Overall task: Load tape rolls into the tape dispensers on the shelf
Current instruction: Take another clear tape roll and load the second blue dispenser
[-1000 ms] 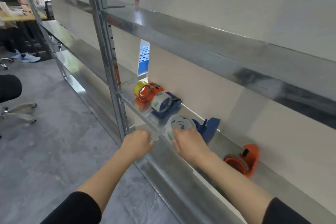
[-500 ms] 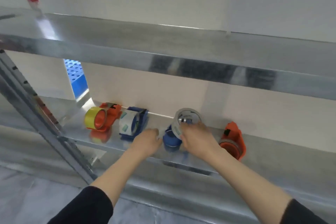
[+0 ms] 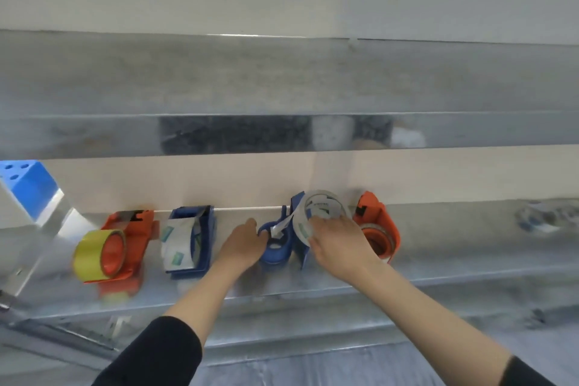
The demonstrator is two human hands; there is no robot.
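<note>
Several tape dispensers stand in a row on the metal shelf (image 3: 454, 263). At the left, an orange dispenser (image 3: 131, 238) carries a yellow roll (image 3: 94, 255). Beside it, a blue dispenser (image 3: 195, 244) holds a clear roll (image 3: 175, 244). My left hand (image 3: 242, 246) grips the hub side of a third, blue dispenser (image 3: 277, 247). My right hand (image 3: 338, 243) holds a clear tape roll (image 3: 319, 211) upright against that dispenser's right side, a loose strip running from it toward the hub. Behind my right hand stands an orange dispenser (image 3: 377, 229) with a roll inside.
The upper metal shelf (image 3: 282, 97) overhangs closely above the dispensers. A blue perforated block (image 3: 25, 188) leans at the far left. Blurred tape rolls (image 3: 545, 216) lie at the shelf's far right. A white wall backs the shelf; grey floor lies below.
The view has swung to face the shelf squarely. My left hand has closed on the blue dispenser, and my right hand has brought the clear roll against it.
</note>
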